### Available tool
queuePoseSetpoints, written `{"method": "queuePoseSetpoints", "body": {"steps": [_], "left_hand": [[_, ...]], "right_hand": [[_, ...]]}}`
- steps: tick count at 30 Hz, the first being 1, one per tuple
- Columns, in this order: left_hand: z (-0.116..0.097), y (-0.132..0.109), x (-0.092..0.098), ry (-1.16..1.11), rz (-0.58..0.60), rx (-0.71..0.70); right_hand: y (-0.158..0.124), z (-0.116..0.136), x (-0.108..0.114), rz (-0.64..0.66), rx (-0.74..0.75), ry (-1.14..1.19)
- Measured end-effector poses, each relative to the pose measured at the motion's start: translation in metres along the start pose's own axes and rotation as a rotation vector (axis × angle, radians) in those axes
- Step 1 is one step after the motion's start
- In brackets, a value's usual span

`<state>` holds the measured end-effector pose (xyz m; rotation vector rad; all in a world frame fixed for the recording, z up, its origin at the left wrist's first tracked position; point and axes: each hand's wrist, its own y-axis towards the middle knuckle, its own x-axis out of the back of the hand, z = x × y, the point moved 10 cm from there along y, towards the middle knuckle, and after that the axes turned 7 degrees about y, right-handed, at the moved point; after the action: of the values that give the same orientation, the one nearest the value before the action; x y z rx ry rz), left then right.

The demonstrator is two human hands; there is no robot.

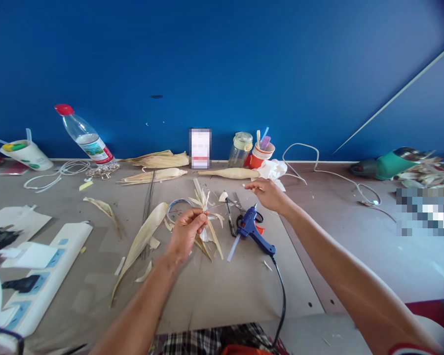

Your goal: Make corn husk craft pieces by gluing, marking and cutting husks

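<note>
My left hand [192,224] is closed in a pinch on a flower-like bundle of corn husk strips [204,201], its pale ends fanning out above and below the fingers. My right hand [268,193] hovers over the table just in front of the crumpled tissue [274,170]. Its fingers are drawn together, with a tiny pale speck at the tips too small to name. Between the hands lie a blue glue gun [252,229] with a clear glue stick, dark-handled scissors [258,216] and a black pen-like tool [230,217]. A roll of tape [177,209] sits behind my left hand.
Dried corn husks [144,236] and thin wires [148,207] lie to the left, near a power strip [55,276]. Along the blue wall stand a tilted water bottle [89,140], a phone [200,148], a jar [240,148] and red paper cups [262,154]. The glue gun's cord [282,296] runs off the front edge.
</note>
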<state>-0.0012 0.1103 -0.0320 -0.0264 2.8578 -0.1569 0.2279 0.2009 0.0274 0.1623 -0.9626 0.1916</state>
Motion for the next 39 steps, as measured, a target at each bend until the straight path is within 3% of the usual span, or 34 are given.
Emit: {"method": "queuePoseSetpoints", "body": {"steps": [2,5,12,16,20,21,23,26,30,33,39], "left_hand": [[-0.001,-0.001,0.000,0.027,0.002,-0.006],[-0.003,-0.001,-0.001,0.045,0.007,-0.006],[-0.001,0.000,-0.001,0.043,0.013,-0.004],[0.000,0.000,0.000,0.037,0.006,-0.011],[-0.001,0.000,-0.001,0.012,0.004,-0.007],[-0.001,0.000,-0.002,0.001,0.007,-0.002],[-0.001,0.000,-0.003,-0.013,0.015,0.013],[-0.001,-0.001,-0.005,-0.015,0.022,0.028],[-0.003,-0.003,-0.006,0.023,0.026,0.021],[-0.005,-0.003,-0.007,0.055,0.038,-0.003],[-0.007,-0.002,-0.007,0.068,0.056,-0.048]], "right_hand": [[0.009,-0.018,-0.015,0.082,-0.060,-0.172],[0.019,-0.034,-0.029,0.159,-0.092,-0.237],[0.017,-0.030,-0.045,0.270,-0.086,-0.246],[0.019,-0.025,-0.041,0.270,-0.093,-0.151],[0.022,-0.019,-0.011,0.191,-0.080,0.045],[0.020,-0.015,-0.001,0.151,-0.069,0.128],[0.010,-0.002,0.023,-0.004,-0.029,0.542],[-0.023,0.038,0.021,0.006,0.075,0.756],[-0.074,0.105,-0.008,0.048,0.332,0.564],[-0.097,0.137,-0.025,-0.007,0.528,0.418],[-0.097,0.147,-0.046,-0.133,0.606,0.104]]}}
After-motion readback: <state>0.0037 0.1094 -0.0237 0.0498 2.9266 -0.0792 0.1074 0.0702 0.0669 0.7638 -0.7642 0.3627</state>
